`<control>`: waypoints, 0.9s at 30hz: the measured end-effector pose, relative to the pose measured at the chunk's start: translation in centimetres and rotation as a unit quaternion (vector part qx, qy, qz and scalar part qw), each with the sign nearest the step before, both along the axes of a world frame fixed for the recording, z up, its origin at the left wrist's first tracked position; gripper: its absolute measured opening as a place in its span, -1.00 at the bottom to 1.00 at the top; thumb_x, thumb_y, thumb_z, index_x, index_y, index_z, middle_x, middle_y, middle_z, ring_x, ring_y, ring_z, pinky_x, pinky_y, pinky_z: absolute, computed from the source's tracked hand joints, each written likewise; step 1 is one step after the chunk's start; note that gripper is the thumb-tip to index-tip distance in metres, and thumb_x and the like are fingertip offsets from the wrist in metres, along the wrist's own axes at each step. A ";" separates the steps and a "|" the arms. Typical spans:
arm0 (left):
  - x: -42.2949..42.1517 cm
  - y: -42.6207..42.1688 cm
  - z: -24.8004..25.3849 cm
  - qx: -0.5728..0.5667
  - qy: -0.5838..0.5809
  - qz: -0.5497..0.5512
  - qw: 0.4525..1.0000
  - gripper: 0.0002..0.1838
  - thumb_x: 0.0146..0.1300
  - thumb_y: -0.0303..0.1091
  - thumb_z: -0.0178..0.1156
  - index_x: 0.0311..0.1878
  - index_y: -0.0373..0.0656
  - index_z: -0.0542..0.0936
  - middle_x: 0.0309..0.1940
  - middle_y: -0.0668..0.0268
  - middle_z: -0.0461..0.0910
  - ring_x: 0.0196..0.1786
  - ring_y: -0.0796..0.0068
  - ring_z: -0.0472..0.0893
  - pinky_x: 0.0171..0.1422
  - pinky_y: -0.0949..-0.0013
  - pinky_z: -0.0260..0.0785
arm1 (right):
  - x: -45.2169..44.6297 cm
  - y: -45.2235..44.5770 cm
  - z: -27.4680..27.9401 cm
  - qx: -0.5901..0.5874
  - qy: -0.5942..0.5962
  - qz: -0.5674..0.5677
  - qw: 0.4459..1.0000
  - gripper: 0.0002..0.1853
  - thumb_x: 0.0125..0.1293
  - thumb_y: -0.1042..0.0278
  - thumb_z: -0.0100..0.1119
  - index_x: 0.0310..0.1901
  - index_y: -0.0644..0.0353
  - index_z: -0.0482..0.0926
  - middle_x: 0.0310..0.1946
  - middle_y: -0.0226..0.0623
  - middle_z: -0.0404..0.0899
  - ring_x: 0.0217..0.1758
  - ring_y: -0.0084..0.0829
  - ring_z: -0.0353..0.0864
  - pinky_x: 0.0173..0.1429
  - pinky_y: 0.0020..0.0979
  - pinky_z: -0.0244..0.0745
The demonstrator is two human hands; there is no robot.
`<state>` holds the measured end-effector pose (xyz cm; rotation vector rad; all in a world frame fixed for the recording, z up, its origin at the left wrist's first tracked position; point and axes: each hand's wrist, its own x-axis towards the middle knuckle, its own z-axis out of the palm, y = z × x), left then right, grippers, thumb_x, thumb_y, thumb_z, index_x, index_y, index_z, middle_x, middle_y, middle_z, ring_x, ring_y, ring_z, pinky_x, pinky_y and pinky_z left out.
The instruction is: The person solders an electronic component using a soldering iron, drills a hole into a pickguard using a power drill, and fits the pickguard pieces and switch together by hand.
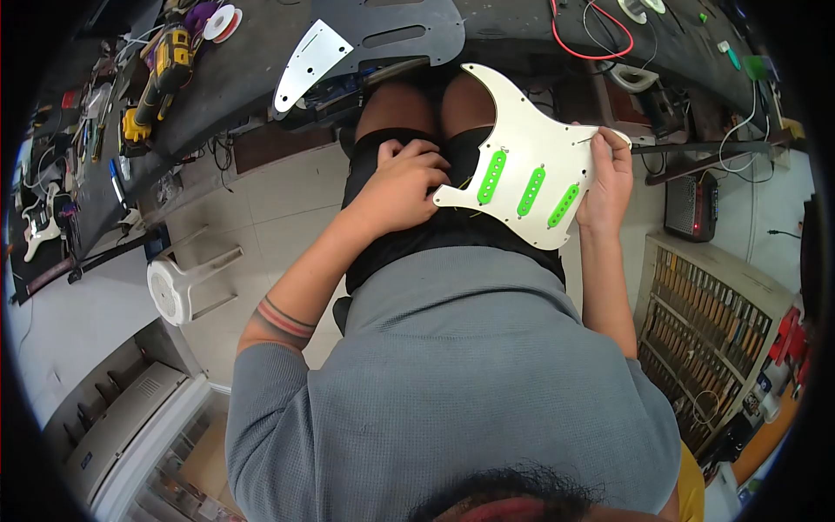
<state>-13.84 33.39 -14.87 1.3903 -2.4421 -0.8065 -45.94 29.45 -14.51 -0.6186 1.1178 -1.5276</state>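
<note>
Over right edge of lap (426,230): right hand (606,187) clasps pickguard (535,148); left hand (400,189), grip unclear; one-sided hold could tip it.

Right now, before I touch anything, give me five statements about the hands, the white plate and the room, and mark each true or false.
1. The right hand grips the white plate at its edge. True.
2. The plate has nothing green on it. False: three green bars show on it.
3. A yellow and black drill is on the bench. True.
4. Both hands are on the bench. False: the left hand is over the black shorts, and the right is at the plate.
5. A white stool is on the person's left side. True.
</note>
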 end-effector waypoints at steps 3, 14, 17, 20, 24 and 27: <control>-0.4 -1.0 0.7 0.032 -0.054 -0.053 0.997 -0.72 0.17 -0.28 0.48 -0.05 -0.06 0.88 0.12 0.35 0.80 0.43 0.26 0.56 0.60 -0.21 0.08 | 0.2 0.0 -0.1 -0.006 -0.018 0.010 1.000 -0.83 0.65 0.46 0.24 0.15 0.28 0.55 0.11 0.01 0.75 0.14 -0.27 0.82 0.22 -0.27 0.81; -1.2 -3.8 -0.1 0.112 -0.135 -0.132 0.976 -0.59 0.32 0.06 0.37 -0.15 -0.11 0.90 -0.07 0.30 0.84 0.34 0.27 0.60 0.55 -0.32 0.15 | -0.3 0.3 -1.7 -0.004 -0.047 0.009 0.999 -0.86 0.69 0.46 0.16 0.16 0.24 0.53 0.08 0.00 0.74 0.19 -0.15 0.81 0.29 -0.18 0.79; -2.2 -3.3 -0.8 0.087 -0.225 -0.165 0.956 -0.53 0.34 0.12 0.31 -0.19 -0.14 0.88 -0.10 0.25 0.83 0.36 0.25 0.61 0.50 -0.35 0.21 | -0.4 0.3 -1.9 -0.014 -0.044 0.014 0.999 -0.86 0.69 0.45 0.16 0.15 0.24 0.53 0.10 0.02 0.73 0.23 -0.11 0.80 0.32 -0.14 0.79; -3.1 -3.4 -1.7 0.096 -0.218 -0.212 0.948 -0.52 0.32 0.10 0.31 -0.21 -0.17 0.86 -0.16 0.14 0.82 0.29 0.13 0.68 0.47 -0.30 0.28 | -0.7 0.3 -2.2 -0.022 -0.036 0.028 0.999 -0.86 0.69 0.46 0.17 0.15 0.24 0.53 0.10 0.01 0.72 0.26 -0.08 0.79 0.34 -0.12 0.79; -3.2 -5.5 -2.4 0.222 -0.169 -0.255 0.926 -0.60 0.28 -0.12 0.30 -0.06 -0.26 0.84 -0.16 -0.12 0.81 0.02 -0.11 0.78 0.33 -0.01 0.45 | -0.7 0.5 -2.2 -0.029 -0.032 0.030 0.999 -0.86 0.69 0.46 0.17 0.15 0.25 0.53 0.10 -0.02 0.71 0.30 -0.07 0.77 0.35 -0.12 0.78; -3.2 -6.6 -2.9 0.361 -0.127 -0.208 0.900 -0.63 0.21 -0.31 0.27 -0.02 -0.34 0.81 -0.14 -0.17 0.80 -0.01 -0.09 0.78 0.14 0.09 0.52 | -0.8 0.7 -2.1 -0.025 -0.016 0.028 0.999 -0.86 0.69 0.46 0.16 0.16 0.25 0.54 0.12 -0.01 0.71 0.31 -0.08 0.77 0.36 -0.12 0.77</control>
